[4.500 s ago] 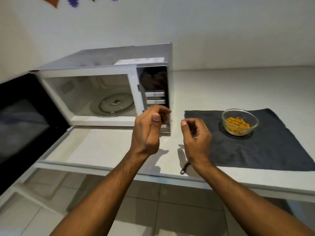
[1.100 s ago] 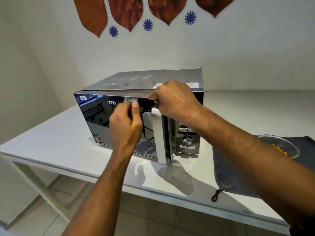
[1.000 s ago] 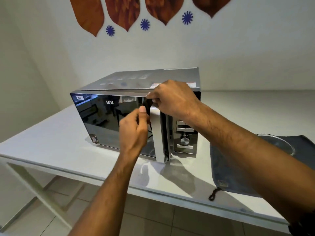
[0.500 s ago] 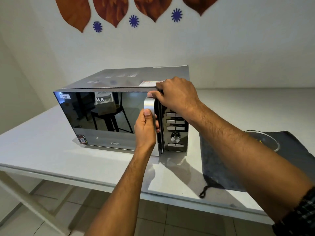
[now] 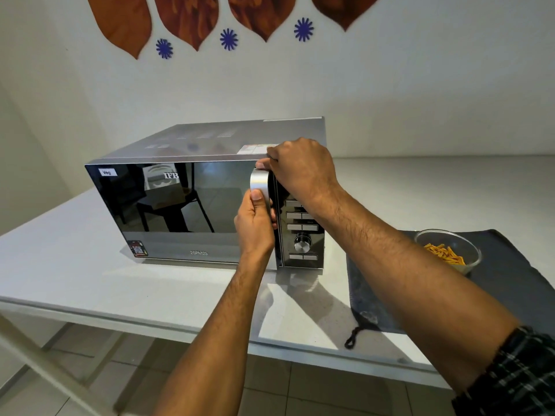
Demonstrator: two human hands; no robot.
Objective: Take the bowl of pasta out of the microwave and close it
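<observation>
Now: door flush | my left hand (image 5: 255, 226) grips the microwave (image 5: 210, 187) handle (image 5: 259, 183) | right hand (image 5: 301, 169) clasps its top corner | bowl of pasta (image 5: 447, 250) rests on cloth (image 5: 510, 280), worktop (image 5: 75, 265) | risk: unlatched door may swing open upon release.

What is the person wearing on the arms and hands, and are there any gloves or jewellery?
Both hands are bare: the left hand and right hand show no gloves or rings. The right arm has a dark plaid sleeve pushed up; the left forearm is uncovered.
</observation>
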